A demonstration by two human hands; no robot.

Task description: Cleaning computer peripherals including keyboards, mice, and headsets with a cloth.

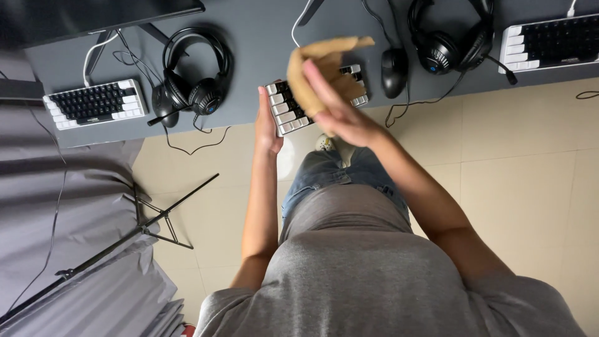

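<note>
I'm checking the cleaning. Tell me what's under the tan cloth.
Under the tan cloth, held by the right hand, lies a small black-and-white keyboard. Its left end, steadied by the left hand, shows; the middle keys are covered.

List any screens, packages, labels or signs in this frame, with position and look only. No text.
Dark flat monitor screen: top left corner, at the back of the grey desk, black rectangle, unlit, only its lower part in frame.
Small light marking on the left black-and-white compact keyboard: front edge, too small to make out.
Packages, signs: none. The right hand holds a tan cloth, not a package.
</note>
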